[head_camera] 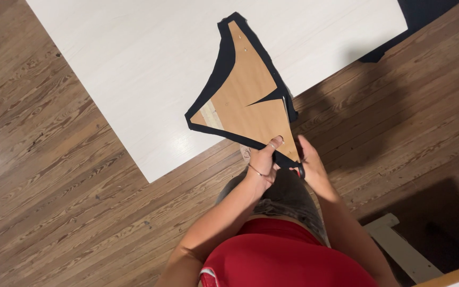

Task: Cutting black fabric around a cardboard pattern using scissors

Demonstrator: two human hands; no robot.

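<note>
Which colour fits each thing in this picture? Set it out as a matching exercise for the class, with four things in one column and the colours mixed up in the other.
Things:
1. Pattern piece
2. Fabric under the pattern piece
3. Table
4. Top worn by the person

Colours:
a. White
b. Red
c. Tan brown
d. Black

Pairs: 1-c, 2-d, 3-a, 4-b
</note>
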